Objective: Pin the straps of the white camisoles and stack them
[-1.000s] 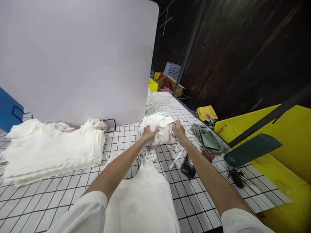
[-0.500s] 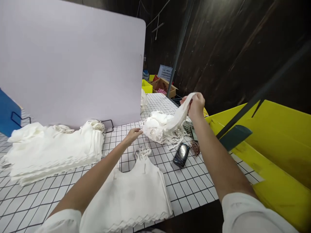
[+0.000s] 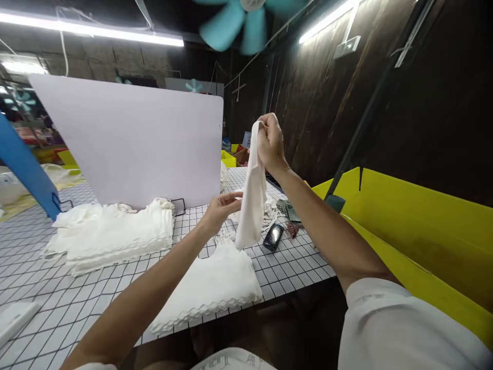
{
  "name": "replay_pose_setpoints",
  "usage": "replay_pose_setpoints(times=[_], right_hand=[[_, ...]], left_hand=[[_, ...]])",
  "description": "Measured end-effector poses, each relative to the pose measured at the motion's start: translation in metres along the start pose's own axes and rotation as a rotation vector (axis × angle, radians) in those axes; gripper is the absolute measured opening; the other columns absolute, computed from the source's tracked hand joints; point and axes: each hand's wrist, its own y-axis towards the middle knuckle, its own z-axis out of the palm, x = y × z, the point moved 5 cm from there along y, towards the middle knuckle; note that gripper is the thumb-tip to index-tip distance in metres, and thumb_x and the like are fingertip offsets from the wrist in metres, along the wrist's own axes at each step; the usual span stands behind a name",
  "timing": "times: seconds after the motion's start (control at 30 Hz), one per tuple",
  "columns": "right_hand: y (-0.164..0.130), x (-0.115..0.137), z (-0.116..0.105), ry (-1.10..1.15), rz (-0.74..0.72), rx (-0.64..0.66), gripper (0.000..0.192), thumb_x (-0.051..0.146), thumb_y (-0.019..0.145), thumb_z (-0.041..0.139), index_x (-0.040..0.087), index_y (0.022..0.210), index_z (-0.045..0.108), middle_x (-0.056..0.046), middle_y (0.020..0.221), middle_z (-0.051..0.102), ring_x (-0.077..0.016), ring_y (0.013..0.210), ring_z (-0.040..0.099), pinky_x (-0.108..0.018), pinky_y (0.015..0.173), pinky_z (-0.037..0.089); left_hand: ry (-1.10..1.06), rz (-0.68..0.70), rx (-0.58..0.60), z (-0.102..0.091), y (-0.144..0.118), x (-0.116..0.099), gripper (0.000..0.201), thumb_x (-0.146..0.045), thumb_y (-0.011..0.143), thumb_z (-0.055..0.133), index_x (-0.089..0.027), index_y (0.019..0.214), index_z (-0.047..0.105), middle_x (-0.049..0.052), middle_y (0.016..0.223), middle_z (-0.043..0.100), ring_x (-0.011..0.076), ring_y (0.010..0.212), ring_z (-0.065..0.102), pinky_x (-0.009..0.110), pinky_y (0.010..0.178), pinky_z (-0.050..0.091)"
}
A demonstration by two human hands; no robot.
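Note:
My right hand (image 3: pixel 271 144) is closed on the upper end of a white camisole top (image 3: pixel 250 205), which hangs down in a narrow fold over the table. My left hand (image 3: pixel 220 210) is at the camisole's left edge, thumb and forefinger stretched out and a little apart, tips at the cloth. Below lies a neat stack of white tops (image 3: pixel 215 282) with thin straps and scalloped hems. Behind the hanging camisole, partly hidden, is a loose heap of white garments (image 3: pixel 269 216) with tangled straps.
A larger stack of white tops (image 3: pixel 119 231) lies at left before an upright white board (image 3: pixel 146 144) on wire stands. A dark phone-like object (image 3: pixel 273 237) and a brown hair tie-like item (image 3: pixel 292 229) lie on the grid-patterned table (image 3: pixel 292 267). A yellow bin (image 3: pixel 423 221) stands at right.
My right hand has lifted the camisole off the heap and brought it left and nearer. My left hand has come to its edge. The view has tilted up, showing fans and lights.

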Motion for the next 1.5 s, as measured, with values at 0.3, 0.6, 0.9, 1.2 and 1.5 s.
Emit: replay_pose_setpoints(times=[0.3, 0.6, 0.9, 1.2, 1.5], right_hand=[[-0.039, 0.078, 0.016, -0.394, -0.152, 0.094, 0.015, 0.034, 0.099, 0.044, 0.023, 0.105, 0.054, -0.005, 0.082, 0.060, -0.0272, 0.092, 0.063, -0.040, 0.092, 0.045], [-0.038, 0.047, 0.007, -0.363, 0.109, 0.128, 0.011, 0.026, 0.089, 0.048, 0.021, 0.079, 0.050, -0.004, 0.081, 0.059, -0.0198, 0.082, 0.054, -0.032, 0.079, 0.043], [-0.085, 0.033, 0.014, -0.290, 0.148, 0.344, 0.026, 0.025, 0.073, 0.065, 0.021, 0.096, 0.055, 0.002, 0.075, 0.061, -0.0154, 0.067, 0.055, -0.028, 0.066, 0.043], [-0.165, 0.041, 0.018, 0.284, 0.618, 0.553, 0.056, 0.070, 0.071, 0.071, 0.016, 0.084, 0.067, -0.005, 0.082, 0.070, -0.0166, 0.074, 0.063, -0.026, 0.064, 0.044], [-0.128, 0.038, 0.046, 0.491, 0.732, 0.608, 0.047, 0.048, 0.055, 0.093, 0.016, 0.079, 0.068, 0.001, 0.069, 0.066, -0.0103, 0.059, 0.057, -0.020, 0.051, 0.045]], left_hand=[[-0.040, 0.010, -0.039, 0.014, -0.082, -0.043, 0.050, -0.053, 0.070, 0.083, -0.013, 0.100, 0.074, 0.007, 0.084, 0.075, 0.0203, 0.074, 0.069, 0.030, 0.067, 0.054], [-0.330, -0.108, 0.012, 0.002, -0.116, -0.055, 0.031, -0.041, 0.085, 0.072, -0.012, 0.095, 0.070, 0.008, 0.077, 0.074, 0.0186, 0.067, 0.070, 0.032, 0.072, 0.058], [-0.511, -0.142, 0.116, 0.033, -0.112, -0.049, 0.024, -0.024, 0.079, 0.070, -0.008, 0.097, 0.070, 0.012, 0.082, 0.075, 0.0223, 0.077, 0.071, 0.037, 0.087, 0.055], [-0.465, 0.011, -0.170, 0.012, -0.091, -0.036, 0.010, -0.020, 0.073, 0.075, -0.019, 0.080, 0.068, -0.001, 0.078, 0.072, 0.0168, 0.083, 0.070, 0.026, 0.087, 0.051], [0.128, -0.032, -0.152, -0.055, -0.096, -0.054, 0.052, -0.065, 0.079, 0.071, -0.013, 0.076, 0.075, 0.014, 0.083, 0.076, 0.0234, 0.077, 0.071, 0.035, 0.077, 0.053]])
